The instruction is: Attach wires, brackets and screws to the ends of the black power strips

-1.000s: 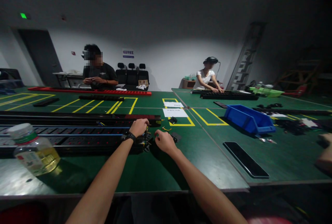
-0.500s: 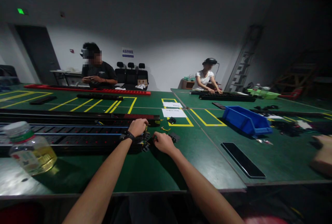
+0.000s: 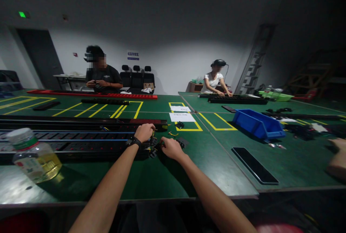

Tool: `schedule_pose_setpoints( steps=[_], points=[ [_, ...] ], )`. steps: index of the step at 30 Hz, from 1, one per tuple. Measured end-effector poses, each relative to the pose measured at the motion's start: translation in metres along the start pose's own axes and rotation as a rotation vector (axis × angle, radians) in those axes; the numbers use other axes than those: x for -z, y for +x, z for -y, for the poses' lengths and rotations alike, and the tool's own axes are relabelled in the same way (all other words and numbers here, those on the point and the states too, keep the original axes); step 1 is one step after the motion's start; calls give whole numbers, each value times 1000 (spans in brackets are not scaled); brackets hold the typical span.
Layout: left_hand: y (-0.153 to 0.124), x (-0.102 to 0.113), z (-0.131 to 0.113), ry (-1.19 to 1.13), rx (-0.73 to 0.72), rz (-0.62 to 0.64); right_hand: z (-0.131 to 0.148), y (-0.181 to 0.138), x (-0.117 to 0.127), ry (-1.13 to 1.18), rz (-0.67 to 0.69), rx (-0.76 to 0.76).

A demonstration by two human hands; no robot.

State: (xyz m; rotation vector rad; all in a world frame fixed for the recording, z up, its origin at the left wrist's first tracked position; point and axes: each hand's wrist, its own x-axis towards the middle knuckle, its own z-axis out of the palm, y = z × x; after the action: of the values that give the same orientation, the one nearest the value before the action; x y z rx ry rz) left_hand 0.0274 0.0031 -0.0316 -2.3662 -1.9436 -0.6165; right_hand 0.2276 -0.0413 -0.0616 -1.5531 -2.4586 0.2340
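A long black strip with blue and red lines (image 3: 70, 143) lies across the green table (image 3: 151, 179), its right end in front of me. My left hand (image 3: 144, 132), with a black band at the wrist, is curled shut over that end, where yellow wire shows. My right hand (image 3: 171, 148) is closed in a pinch just right of the strip's end, by small black parts (image 3: 182, 141). What either hand's fingers grip is too small to make out.
A drink bottle (image 3: 34, 155) lies near the left front edge. A black flat bar (image 3: 255, 165), a blue bin (image 3: 258, 124) and white paper labels (image 3: 182, 117) lie to the right. Two people sit at the far side. Another person's hand (image 3: 336, 161) shows at right.
My right hand has moved a little left, closer to the strip's end and my left hand. My left hand has stayed in place.
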Motion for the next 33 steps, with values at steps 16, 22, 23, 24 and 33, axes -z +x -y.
schedule_pose_setpoints(
  steps=[16,22,23,24,33],
  points=[
    [0,0,-1,-2,-1,-5,-1,0,-1,3,-5,11],
    [-2,3,-2,2,2,1,-1,0,0,3,-4,10],
    [-2,4,-3,3,1,3,-1,0,0,3,-3,9],
    [-3,4,-3,4,0,4,-1,0,0,3,-2,9],
    [-3,6,-4,3,5,3,3,-2,6,5,9,1]
  ],
)
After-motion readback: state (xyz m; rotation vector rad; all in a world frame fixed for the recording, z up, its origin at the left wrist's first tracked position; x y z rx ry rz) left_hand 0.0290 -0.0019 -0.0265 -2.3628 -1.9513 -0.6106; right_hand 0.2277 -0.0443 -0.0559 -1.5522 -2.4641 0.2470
